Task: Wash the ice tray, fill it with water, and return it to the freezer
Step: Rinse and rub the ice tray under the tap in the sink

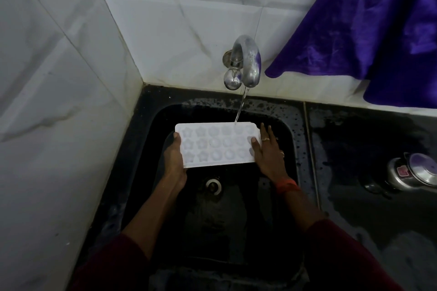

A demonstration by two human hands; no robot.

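A white ice tray (pixel 216 145) with several star and round moulds is held level over the black sink (pixel 287 139). My left hand (pixel 173 156) grips its left end, thumb on the rim. On the right end, my right hand (pixel 266 151) holds the tray with the thumb on top and fingers spread behind. A chrome wall tap (pixel 248 61) runs a thin stream of water (pixel 241 106) that lands at the tray's far right edge.
The sink drain (pixel 214 185) lies below the tray. White tiled walls meet in a corner at the left. A purple cloth (pixel 369 23) hangs at the upper right. On the wet black counter (pixel 369 186) stands a steel pressure cooker (pixel 416 172).
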